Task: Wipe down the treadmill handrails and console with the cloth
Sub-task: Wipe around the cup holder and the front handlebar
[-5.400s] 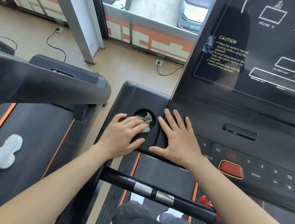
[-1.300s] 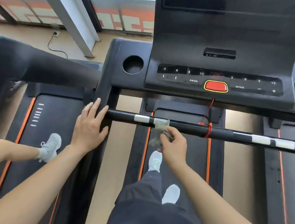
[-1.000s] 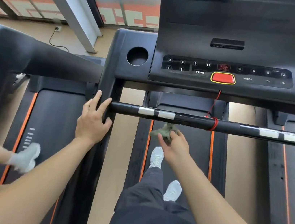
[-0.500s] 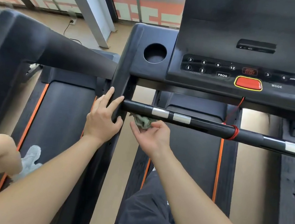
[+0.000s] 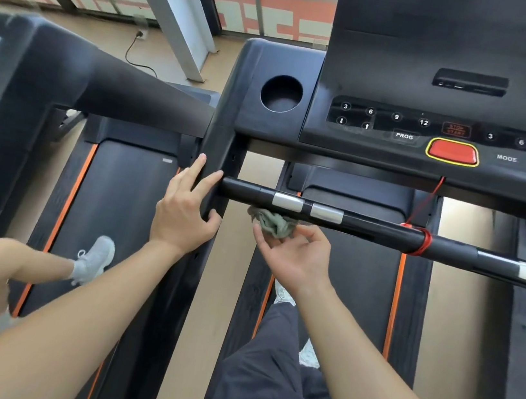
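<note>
A crumpled grey-green cloth (image 5: 272,222) is pinched in the fingers of my right hand (image 5: 294,254), palm up, pressed against the underside of the black crossbar handrail (image 5: 369,226) near its left end. My left hand (image 5: 186,208) rests flat on the black left side rail (image 5: 215,165), fingers spread, holding nothing. The console (image 5: 433,132) with its button row and red stop button (image 5: 452,151) sits above the bar. A round cup holder (image 5: 281,93) lies to the console's left.
A red safety cord (image 5: 421,218) loops around the crossbar right of my hand. Another treadmill (image 5: 128,187) stands on the left with another person's leg and grey shoe (image 5: 93,258) on its belt. A window frame post (image 5: 176,11) and wall socket are beyond.
My right hand with the cloth has slid left along the crossbar from near its silver grips to under the bar's left end. The left hand stays on the side rail.
</note>
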`<state>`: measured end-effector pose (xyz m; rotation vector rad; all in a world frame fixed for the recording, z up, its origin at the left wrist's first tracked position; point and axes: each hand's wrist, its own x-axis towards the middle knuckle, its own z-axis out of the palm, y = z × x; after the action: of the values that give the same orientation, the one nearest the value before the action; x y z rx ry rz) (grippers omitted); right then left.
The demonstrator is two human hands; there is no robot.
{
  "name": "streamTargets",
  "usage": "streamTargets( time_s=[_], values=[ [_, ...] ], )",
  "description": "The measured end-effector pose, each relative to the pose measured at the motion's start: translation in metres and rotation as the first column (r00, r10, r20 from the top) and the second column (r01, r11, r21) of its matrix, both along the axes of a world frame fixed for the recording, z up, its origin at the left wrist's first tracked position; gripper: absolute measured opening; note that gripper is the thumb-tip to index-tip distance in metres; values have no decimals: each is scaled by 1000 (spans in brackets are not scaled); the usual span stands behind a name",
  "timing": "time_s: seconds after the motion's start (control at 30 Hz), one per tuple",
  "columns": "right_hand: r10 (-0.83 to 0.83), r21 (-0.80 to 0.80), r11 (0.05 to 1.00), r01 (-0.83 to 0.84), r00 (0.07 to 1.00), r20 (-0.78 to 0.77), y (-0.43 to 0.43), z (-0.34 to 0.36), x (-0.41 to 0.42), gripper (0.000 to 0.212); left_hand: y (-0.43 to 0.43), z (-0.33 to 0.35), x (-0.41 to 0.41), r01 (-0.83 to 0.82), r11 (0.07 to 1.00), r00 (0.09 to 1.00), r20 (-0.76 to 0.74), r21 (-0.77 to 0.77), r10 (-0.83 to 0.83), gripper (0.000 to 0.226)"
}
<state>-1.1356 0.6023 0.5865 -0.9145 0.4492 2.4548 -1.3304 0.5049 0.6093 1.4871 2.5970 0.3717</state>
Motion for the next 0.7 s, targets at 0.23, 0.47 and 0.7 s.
streamTargets(
  time_s=[0.23, 0.47, 0.7],
  values=[
    [101, -14, 995, -101, 994, 31, -11, 6, -48, 61, 0, 0, -1, -23, 999, 999, 38, 32, 22, 69],
    [84, -8, 996, -84, 996, 3, -3, 0, -35, 66, 2, 2, -1, -28, 999, 999, 44, 35, 26, 68],
    [-67, -15, 998, 67, 998, 23, 9, -2, 31, 63, 1, 3, 1, -30, 999, 999, 40, 9, 30, 68]
  ],
)
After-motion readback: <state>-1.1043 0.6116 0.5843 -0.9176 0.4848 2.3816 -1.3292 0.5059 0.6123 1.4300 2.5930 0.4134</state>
